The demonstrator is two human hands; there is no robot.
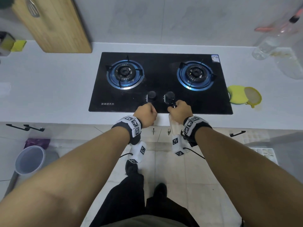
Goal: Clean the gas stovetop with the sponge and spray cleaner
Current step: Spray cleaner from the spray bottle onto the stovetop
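While the person stands square to the gas stovetop (pixel 160 82), the right hand (pixel 180 110) is clamped around the neck of a clear spray bottle (pixel 174 126), its dark nozzle poking out just over the stovetop's near edge, close to the right-hand knob (pixel 169 96). The left hand (pixel 146 114) sits at that same near edge, just below the left knob (pixel 151 95), curled into a loose fist; I cannot tell whether it holds anything. The sponge (pixel 237 95), yellow and round, lies on the counter (pixel 49 89) just off the stovetop's right side, beside a pale mesh scrubber (pixel 252 95), well apart from both hands. The step in hand looks like spraying, with wiping not yet begun. To do it well, I'd say the nozzle should be tipped down toward the black glass and swept from the near edge toward both burners (pixel 125 73), misting lightly rather than flooding the burner heads or the knobs. The left hand would do better free, ready to reach across to the stovetop's right for the sponge.
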